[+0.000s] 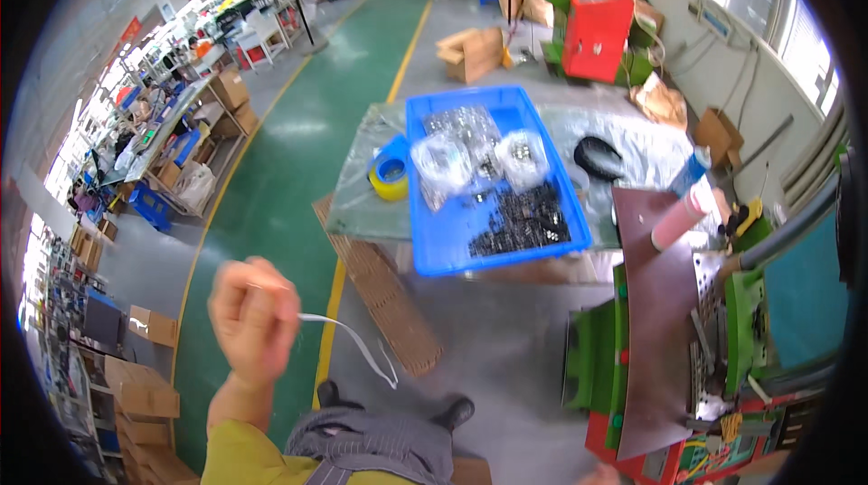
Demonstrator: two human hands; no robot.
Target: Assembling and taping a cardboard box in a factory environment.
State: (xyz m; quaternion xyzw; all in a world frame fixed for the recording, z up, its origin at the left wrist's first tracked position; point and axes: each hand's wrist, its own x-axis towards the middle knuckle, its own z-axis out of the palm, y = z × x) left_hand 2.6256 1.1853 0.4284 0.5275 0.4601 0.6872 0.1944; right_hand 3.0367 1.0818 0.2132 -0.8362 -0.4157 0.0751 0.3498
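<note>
Head view is showing the left hand (254, 318) pinching a thin white strip (354, 346) — its free end trailing away rightward, wanting a firm, steady pinch — while the right hand is staying unseen.

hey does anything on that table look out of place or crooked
The blue bin sits with its near edge overhanging the plastic-covered table. A yellow tape roll leans against its left wall. Nothing looks spilled.
</note>
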